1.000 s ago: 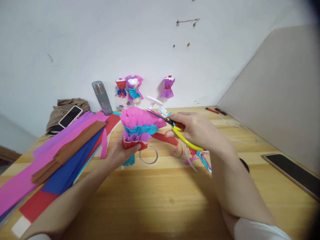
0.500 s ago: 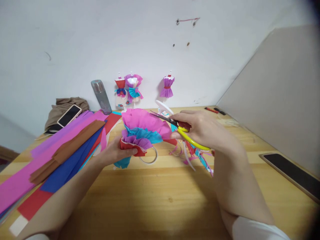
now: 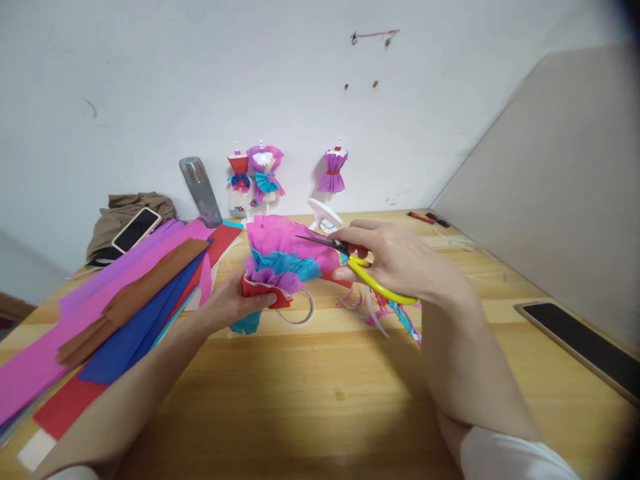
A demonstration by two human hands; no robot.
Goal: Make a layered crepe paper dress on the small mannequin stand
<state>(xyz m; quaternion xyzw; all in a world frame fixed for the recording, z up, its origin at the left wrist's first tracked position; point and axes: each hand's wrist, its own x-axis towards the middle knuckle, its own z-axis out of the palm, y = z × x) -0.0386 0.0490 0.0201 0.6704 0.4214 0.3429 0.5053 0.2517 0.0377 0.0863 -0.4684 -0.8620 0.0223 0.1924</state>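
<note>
A ruffled crepe-paper piece [image 3: 287, 267] in layers of pink, blue, purple and red is gripped at its lower left by my left hand [image 3: 235, 303], the thumb lying over the red layer. My right hand [image 3: 385, 257] holds yellow-handled scissors [image 3: 383, 283]. Their dark blades look nearly closed, point left and lie over the pink layer. Whether they touch the paper I cannot tell. Below the ruffles, a roll of tape [image 3: 311, 310] rests on the wooden table [image 3: 310, 400].
Crepe-paper strips [image 3: 145, 327] and a phone [image 3: 136, 230] on brown cloth [image 3: 110, 220] lie left. A bottle [image 3: 201, 193] and small dressed mannequins [image 3: 334, 170] stand behind. Paper scraps [image 3: 383, 313] lie beneath my right hand; markers [image 3: 421, 217] and another phone [image 3: 580, 340] are right.
My right hand and the scissors have shifted slightly left, bringing the blades farther over the pink paper and lower. My left hand keeps its hold on the ruffled piece.
</note>
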